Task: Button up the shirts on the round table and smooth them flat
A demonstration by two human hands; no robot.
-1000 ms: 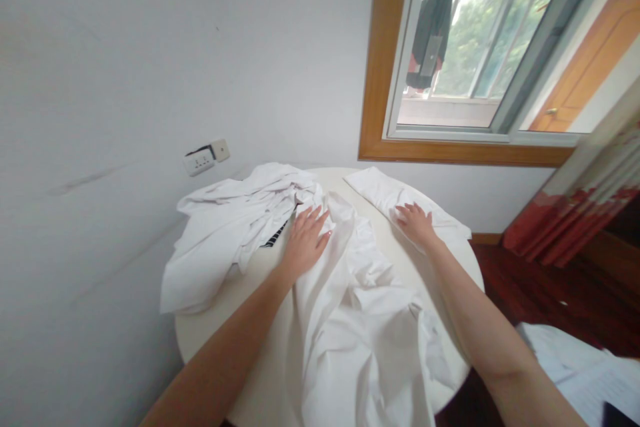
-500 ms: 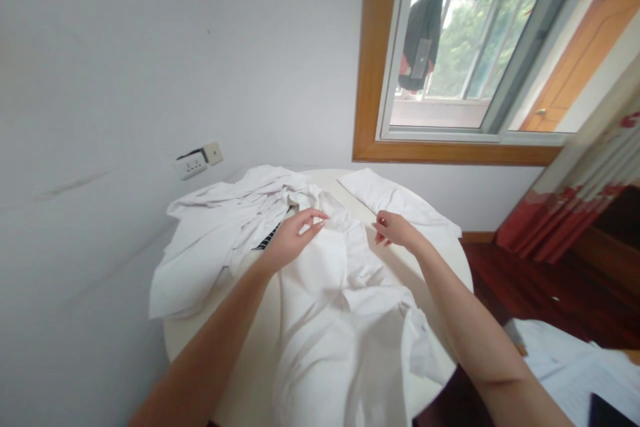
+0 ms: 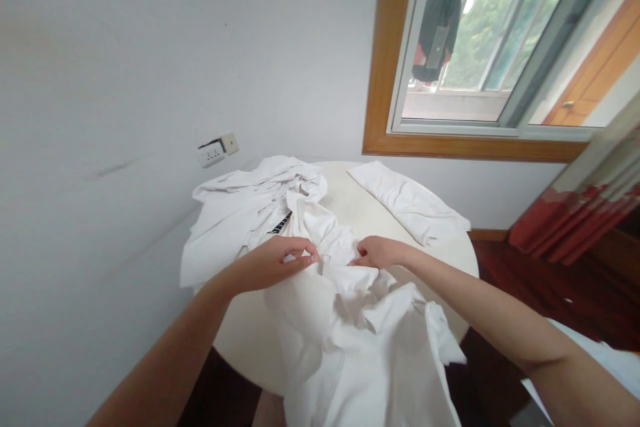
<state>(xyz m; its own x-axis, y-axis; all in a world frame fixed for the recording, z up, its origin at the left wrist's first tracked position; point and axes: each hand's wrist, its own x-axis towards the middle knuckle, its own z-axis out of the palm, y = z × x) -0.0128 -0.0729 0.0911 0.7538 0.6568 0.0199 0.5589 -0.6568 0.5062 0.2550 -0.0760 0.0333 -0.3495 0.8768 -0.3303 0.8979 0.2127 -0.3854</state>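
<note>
A crumpled white garment [image 3: 320, 340] lies across the table and hangs over its near edge; its exact kind cannot be made out. My left hand [image 3: 285, 259] pinches the cloth at its left side, thumb and fingertips together. On the opposite side my right hand [image 3: 377, 252] has its fingers closed on a bunched part of the same garment. Beyond my left hand spreads a heap of white clothing [image 3: 227, 220]. A black-and-white striped strip [image 3: 281, 223] shows between the heap and the garment.
The round cream table [image 3: 245, 340] stands against the wall. A flat white cloth [image 3: 407, 203] lies at its far right. A wall socket [image 3: 211, 154] is behind the heap. To the right are a wood-framed window [image 3: 377, 140], a curtain [image 3: 555, 220] and papers [image 3: 600, 353].
Both hands have come nearer and closed on the white garment; before, they hovered apart with looser fingers. The garment is drawn toward me and more bunched. The view has shifted a little left.
</note>
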